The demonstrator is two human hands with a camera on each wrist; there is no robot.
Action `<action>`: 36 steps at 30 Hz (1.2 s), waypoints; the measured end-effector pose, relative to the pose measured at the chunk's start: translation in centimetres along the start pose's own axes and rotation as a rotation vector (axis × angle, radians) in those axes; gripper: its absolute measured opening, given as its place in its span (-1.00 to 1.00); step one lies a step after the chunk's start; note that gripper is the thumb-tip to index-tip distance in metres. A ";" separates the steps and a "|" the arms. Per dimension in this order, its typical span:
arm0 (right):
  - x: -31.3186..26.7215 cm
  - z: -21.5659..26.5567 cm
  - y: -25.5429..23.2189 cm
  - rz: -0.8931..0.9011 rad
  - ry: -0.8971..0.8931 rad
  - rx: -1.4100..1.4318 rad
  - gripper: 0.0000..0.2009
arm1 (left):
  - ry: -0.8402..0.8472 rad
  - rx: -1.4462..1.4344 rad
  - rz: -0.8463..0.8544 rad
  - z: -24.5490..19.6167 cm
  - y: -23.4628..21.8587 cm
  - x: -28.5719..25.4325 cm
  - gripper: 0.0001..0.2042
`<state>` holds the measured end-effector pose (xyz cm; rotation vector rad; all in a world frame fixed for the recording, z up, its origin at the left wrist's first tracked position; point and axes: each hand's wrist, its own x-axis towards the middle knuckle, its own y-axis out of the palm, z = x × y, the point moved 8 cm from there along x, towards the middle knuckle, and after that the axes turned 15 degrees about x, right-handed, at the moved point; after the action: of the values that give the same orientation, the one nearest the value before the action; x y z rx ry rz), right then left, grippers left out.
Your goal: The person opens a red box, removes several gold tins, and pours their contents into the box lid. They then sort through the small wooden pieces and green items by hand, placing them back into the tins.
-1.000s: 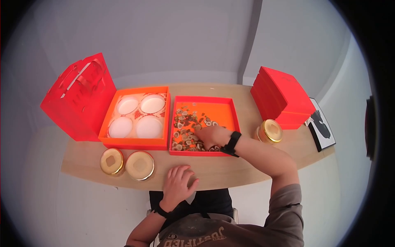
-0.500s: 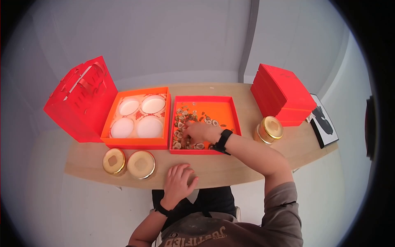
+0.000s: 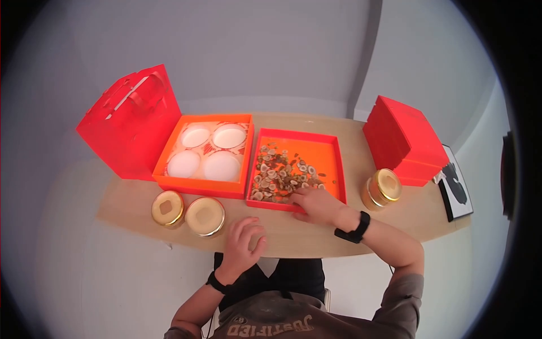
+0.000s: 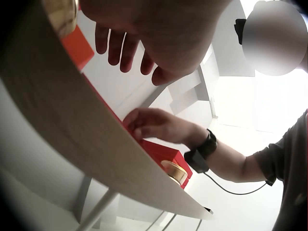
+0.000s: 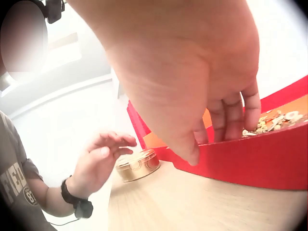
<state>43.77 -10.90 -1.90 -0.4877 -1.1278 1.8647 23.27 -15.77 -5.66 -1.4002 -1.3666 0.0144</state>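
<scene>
A shallow red box (image 3: 340, 169) with an orange inside holds many small dried slices (image 3: 272, 175), mostly in its left and near parts. My right hand (image 3: 319, 206) is at the box's near wall. In the right wrist view, the right hand (image 5: 192, 72) straddles the wall (image 5: 240, 161), thumb outside and fingers inside, gripping it. Whether slices are under those fingertips is hidden. My left hand (image 3: 241, 246), fingers loosely bent and holding nothing, is at the table's near edge, right of two gold-lidded jars (image 3: 205, 216).
Left of the shallow box stands an orange-rimmed box (image 3: 203, 188) with four round white wells. A red bag (image 3: 132, 130) stands beyond it. On the right are a red box stack (image 3: 403, 141), another gold-lidded jar (image 3: 382, 188) and a framed picture (image 3: 456, 183).
My right hand has left the slices and come towards me to the near wall, its thumb now outside. The left hand's fingers are more bent. The head view has shifted.
</scene>
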 end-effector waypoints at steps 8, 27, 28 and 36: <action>-0.7 -2.5 1.5 -0.104 0.016 0.058 -0.77 | -0.114 0.441 -0.062 5.3 -6.5 1.7 -0.52; -1.7 5.1 3.1 -0.232 -0.158 0.382 -0.73 | -0.066 0.550 0.316 8.7 -4.1 2.2 -0.25; -1.6 5.2 3.2 -0.238 -0.156 0.382 -0.73 | -0.043 0.487 0.359 8.6 -3.9 2.2 -0.25; -1.1 5.5 6.9 -0.102 -0.169 0.479 -0.71 | 0.056 0.409 0.507 5.6 -3.2 2.6 -0.26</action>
<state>37.25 -15.99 -5.07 0.0002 -0.7533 2.0262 18.26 -11.25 -3.95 -1.3439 -0.8689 0.5532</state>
